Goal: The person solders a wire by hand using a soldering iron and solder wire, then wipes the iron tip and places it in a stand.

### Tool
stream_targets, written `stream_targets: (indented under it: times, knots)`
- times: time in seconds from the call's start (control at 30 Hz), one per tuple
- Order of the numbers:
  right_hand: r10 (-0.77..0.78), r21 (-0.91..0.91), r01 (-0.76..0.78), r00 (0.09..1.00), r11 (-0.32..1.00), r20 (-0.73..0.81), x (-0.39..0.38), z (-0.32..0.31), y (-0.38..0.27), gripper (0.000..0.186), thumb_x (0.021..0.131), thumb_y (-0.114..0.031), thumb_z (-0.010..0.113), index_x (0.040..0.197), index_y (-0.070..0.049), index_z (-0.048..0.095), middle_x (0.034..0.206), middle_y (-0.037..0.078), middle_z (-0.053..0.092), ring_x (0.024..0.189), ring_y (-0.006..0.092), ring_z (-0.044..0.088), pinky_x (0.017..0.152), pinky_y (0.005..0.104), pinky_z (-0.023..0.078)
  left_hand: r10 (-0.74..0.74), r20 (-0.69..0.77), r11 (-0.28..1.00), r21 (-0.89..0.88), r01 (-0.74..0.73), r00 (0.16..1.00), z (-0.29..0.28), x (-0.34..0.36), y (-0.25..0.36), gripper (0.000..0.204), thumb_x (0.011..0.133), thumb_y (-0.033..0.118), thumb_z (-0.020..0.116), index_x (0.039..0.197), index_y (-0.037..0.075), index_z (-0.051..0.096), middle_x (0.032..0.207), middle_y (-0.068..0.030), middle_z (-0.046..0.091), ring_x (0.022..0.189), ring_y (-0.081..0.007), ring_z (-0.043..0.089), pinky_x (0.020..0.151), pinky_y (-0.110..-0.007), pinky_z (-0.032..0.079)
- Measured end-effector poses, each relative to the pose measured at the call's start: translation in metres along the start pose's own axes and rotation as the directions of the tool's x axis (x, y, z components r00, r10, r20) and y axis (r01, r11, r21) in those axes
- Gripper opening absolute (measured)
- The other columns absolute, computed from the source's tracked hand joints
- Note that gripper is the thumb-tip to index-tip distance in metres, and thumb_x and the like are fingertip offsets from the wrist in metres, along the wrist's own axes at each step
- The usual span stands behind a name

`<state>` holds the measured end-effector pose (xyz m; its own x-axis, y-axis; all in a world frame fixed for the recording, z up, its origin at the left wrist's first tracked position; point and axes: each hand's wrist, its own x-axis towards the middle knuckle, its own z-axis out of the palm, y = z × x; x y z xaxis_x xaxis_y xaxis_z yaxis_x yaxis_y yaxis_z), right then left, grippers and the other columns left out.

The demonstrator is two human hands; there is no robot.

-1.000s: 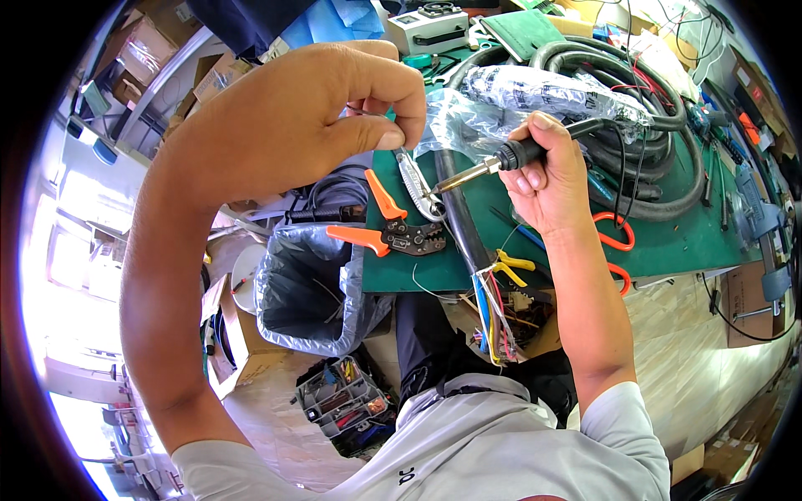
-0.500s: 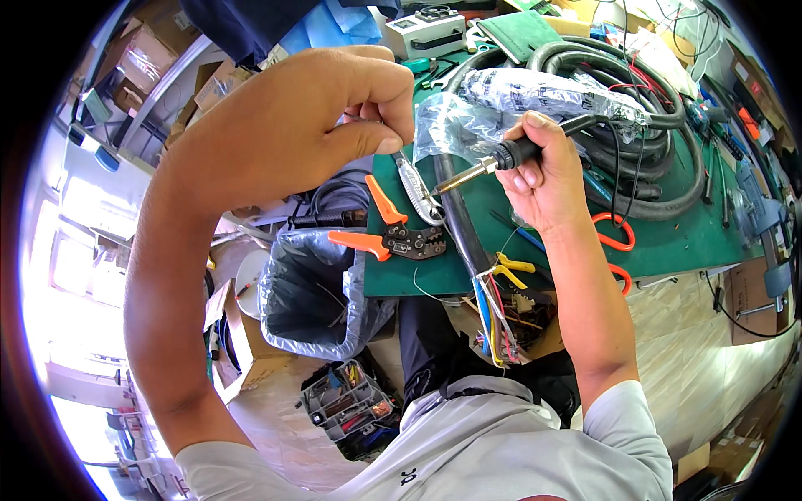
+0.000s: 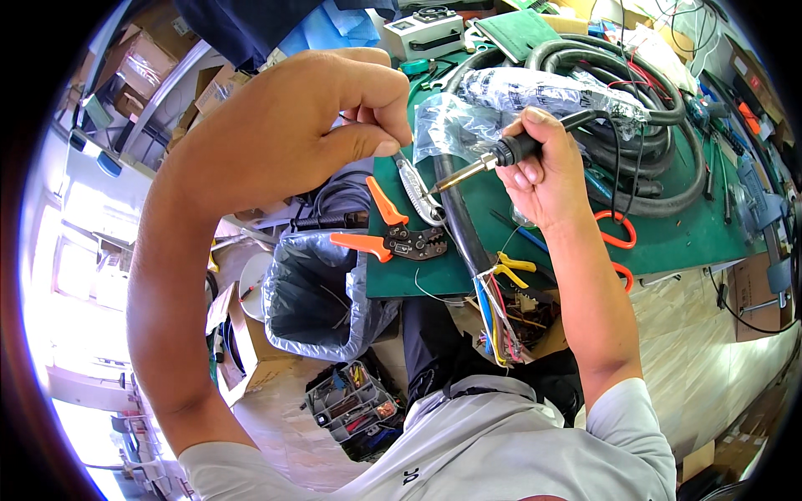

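My right hand (image 3: 543, 163) grips a soldering iron (image 3: 511, 153) by its black handle, the metal tip angled down to the left. My left hand (image 3: 355, 104) is raised at the upper middle, thumb and forefinger pinched together. What the pinch holds, if anything, is hidden or too small to name. Below the pinch and beside the iron's tip lies a silver utility knife (image 3: 413, 185) on the green table mat (image 3: 399, 284). A thick black cable (image 3: 462, 221) runs past the tip toward me. Its stripped end shows several coloured wires (image 3: 493, 317) hanging over the table edge.
Orange-handled crimping pliers (image 3: 401, 240), yellow-handled pliers (image 3: 511, 269) and red-handled scissors (image 3: 616, 232) lie nearby. A large black cable coil (image 3: 681, 159) and clear plastic wrap (image 3: 455, 125) fill the back. Below stand a lined bin (image 3: 305, 292) and a tool tray (image 3: 355, 405).
Both hands keep nearly the same pose, the soldering iron still in my right hand. The view has shifted very slightly.
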<state>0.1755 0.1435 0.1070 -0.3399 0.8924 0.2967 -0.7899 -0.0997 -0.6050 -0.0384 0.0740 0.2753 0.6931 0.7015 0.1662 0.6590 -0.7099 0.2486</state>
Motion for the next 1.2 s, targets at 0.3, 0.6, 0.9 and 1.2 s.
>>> stream_targets:
  times: [0.3, 0.6, 0.9, 1.2]
  knots:
    - [0.009, 0.088, -0.006, 0.999, 0.996, -0.034, -0.015, -0.007, -0.005, 0.026, 0.093, -0.025, 0.057, 0.077, -0.005, 0.062, 0.042, -0.004, 0.041, 0.035, 0.0060, 0.036, 0.038, 0.0199, 0.029, 0.008, -0.004, 1.000, 0.006, -0.008, 1.000, 0.000, 0.001, -0.005, 0.006, 0.078, -0.002, 0.066, 0.083, -0.001, 0.062, 0.079, -0.0065, 0.054, 0.075, -0.0167, 0.054, 0.070, -0.032, 0.041]
    - [-0.205, -0.002, 0.206, 0.969, 0.978, -0.137, -0.042, -0.016, -0.014, 0.029, 0.095, -0.024, 0.056, 0.080, 0.000, 0.062, 0.050, -0.001, 0.044, 0.040, 0.0071, 0.037, 0.043, 0.0231, 0.034, -0.124, -0.057, 0.976, 0.173, 0.132, 0.991, 0.007, -0.007, -0.030, 0.010, 0.082, 0.005, 0.065, 0.090, 0.000, 0.062, 0.079, -0.0056, 0.056, 0.077, -0.0167, 0.052, 0.075, -0.030, 0.043]
    - [-0.439, -0.207, 0.406, 0.885, 0.890, -0.155, -0.076, -0.001, -0.032, 0.029, 0.099, -0.029, 0.050, 0.086, -0.005, 0.061, 0.048, -0.005, 0.039, 0.043, 0.0072, 0.034, 0.045, 0.0232, 0.029, -0.177, -0.148, 0.975, 0.105, 0.194, 0.973, 0.060, -0.005, -0.105, 0.013, 0.084, 0.010, 0.067, 0.093, 0.001, 0.063, 0.100, -0.0099, 0.061, 0.091, -0.0236, 0.058, 0.086, -0.035, 0.044]
    - [-0.478, -0.263, 0.432, 0.867, 0.863, -0.144, -0.090, -0.011, -0.040, 0.033, 0.098, -0.032, 0.050, 0.086, -0.003, 0.060, 0.048, -0.002, 0.039, 0.040, 0.0082, 0.036, 0.042, 0.0236, 0.030, -0.729, -0.406, 0.676, -0.302, 0.672, 0.551, 0.173, -0.051, -0.053, 0.028, 0.088, 0.025, 0.068, 0.084, -0.002, 0.063, 0.072, -0.0126, 0.063, 0.061, -0.0157, 0.059, 0.058, -0.034, 0.046]
